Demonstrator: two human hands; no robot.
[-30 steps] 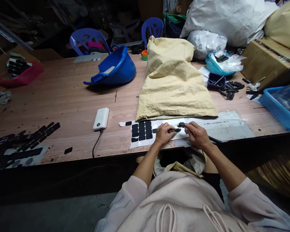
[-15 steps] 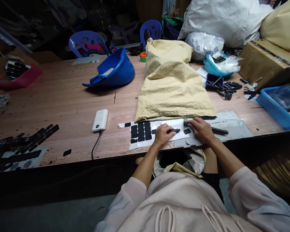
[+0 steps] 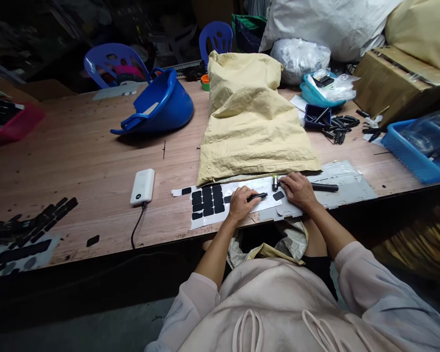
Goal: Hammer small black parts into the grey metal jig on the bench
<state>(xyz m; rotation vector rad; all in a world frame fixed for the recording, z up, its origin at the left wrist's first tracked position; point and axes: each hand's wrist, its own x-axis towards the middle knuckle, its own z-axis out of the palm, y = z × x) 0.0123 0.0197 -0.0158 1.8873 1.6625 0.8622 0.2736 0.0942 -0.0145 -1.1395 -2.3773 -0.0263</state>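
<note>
My left hand is closed on a thin black pen-like tool, its tip pointing right over a white backing sheet that carries several black rectangular pads. My right hand is closed round a small hammer; the metal head shows left of my fingers and the black handle sticks out to the right. A single loose black pad lies between my two hands on the sheet.
A tan woven sack lies just behind the sheet. A white power bank with a cable sits to the left, a blue basin beyond it. Black pads pile at the far left. Blue trays, black parts and a cardboard box stand at right.
My right hand left the small dark piece by the tool's tip and took hold of the hammer. A black pad now lies between my hands. The view shifted right.
</note>
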